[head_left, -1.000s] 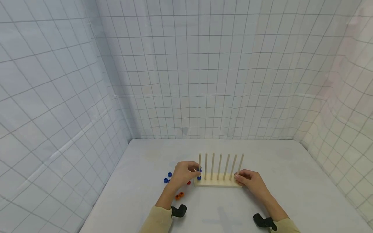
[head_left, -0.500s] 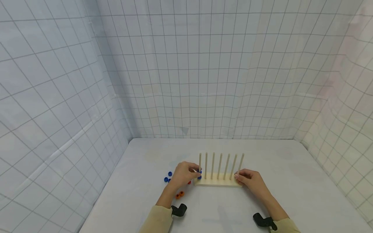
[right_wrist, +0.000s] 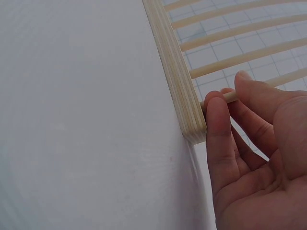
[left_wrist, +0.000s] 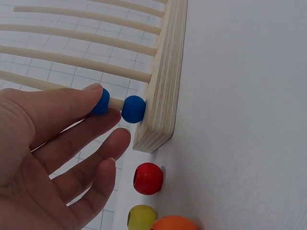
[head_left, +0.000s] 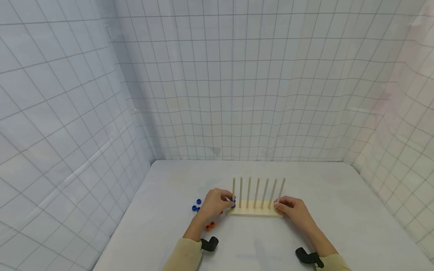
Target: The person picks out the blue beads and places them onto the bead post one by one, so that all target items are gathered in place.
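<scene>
A wooden rack [head_left: 255, 213] with a row of several upright pegs stands on the table. My left hand [head_left: 214, 202] pinches a blue bead [left_wrist: 101, 103] that sits around the leftmost peg [left_wrist: 115, 104]. Below it on the same peg, a second blue bead [left_wrist: 134, 109] rests against the base, with a short gap between the two. At the rack's other end my right hand [head_left: 294, 209] holds the rightmost peg [right_wrist: 231, 97] low down, thumb and fingers around it near the base [right_wrist: 175, 72].
Left of the rack lie loose blue beads [head_left: 194, 207], two orange beads [head_left: 212, 224] and a red bead [left_wrist: 148, 178]. A yellow bead [left_wrist: 141, 218] shows in the left wrist view. Grid-patterned white sheets [head_left: 217, 94] enclose the white table [head_left: 257, 244].
The pinched blue bead has slid down the leftmost peg, closer to the lower one, with my left hand lowering slightly. My right hand keeps its hold on the rightmost peg.
</scene>
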Available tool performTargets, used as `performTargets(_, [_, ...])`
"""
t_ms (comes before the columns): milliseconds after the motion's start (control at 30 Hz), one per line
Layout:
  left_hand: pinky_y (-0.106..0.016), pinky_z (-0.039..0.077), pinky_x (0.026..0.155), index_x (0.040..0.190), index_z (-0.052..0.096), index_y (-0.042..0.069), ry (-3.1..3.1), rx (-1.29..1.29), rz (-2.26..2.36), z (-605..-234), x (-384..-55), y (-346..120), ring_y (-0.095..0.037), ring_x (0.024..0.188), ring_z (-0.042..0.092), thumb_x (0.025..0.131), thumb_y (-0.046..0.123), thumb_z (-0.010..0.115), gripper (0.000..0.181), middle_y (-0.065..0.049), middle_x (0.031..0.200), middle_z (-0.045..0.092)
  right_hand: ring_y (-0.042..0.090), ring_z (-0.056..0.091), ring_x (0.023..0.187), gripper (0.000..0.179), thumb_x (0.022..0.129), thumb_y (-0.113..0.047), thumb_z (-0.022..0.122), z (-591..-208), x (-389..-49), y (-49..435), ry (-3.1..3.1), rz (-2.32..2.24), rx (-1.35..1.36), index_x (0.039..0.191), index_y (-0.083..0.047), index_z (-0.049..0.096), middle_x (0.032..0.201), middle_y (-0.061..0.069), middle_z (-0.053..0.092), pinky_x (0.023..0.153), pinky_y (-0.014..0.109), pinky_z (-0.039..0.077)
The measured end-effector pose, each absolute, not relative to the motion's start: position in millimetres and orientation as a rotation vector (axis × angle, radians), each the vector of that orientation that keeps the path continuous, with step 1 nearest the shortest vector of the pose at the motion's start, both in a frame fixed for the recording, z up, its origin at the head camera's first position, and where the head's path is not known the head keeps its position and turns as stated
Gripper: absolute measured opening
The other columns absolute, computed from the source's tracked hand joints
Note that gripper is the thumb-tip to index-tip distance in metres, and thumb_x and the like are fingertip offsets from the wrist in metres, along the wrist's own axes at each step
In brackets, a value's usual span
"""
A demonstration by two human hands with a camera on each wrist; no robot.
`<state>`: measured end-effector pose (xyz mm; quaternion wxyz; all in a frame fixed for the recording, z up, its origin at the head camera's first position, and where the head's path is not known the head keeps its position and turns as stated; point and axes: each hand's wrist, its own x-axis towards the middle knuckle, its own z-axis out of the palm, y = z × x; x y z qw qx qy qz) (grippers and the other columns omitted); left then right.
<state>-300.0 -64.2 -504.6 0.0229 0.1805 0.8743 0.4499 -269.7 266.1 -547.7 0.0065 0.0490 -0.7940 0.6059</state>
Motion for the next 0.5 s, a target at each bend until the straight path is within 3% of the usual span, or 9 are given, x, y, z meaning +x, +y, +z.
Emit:
performTargets(267, [-0.031,0.052,0.049,0.103,0.079,0.011,2.685,0.593,1.406,-510.3,-300.5,-64.4,-0.012,0.071,0.064,0.086,0.015,0.08,0.017,0.001,0.09,0.07,0.016,0.064,0.08,0.03,0.092,-0.026,0.076,-547.8,-269.3,265.8,-2.493,1.91,0.15,0.106,0.0,0.073,0.093,0.015,0.07,0.071,0.027,0.057])
performTargets(500, [-0.03,0.052,0.05,0.103,0.079,0.009,2.683,0.602,1.399,-511.0,-300.5,-63.0,-0.012,0.074,0.063,0.086,0.013,0.079,0.017,0.002,0.089,0.069,0.017,0.063,0.079,0.029,0.093,-0.028,0.075,-545.4,-268.1,266.8,-2.528,1.865,0.146,0.105,-0.002,0.072,0.092,0.014,0.069,0.07,0.027,0.056])
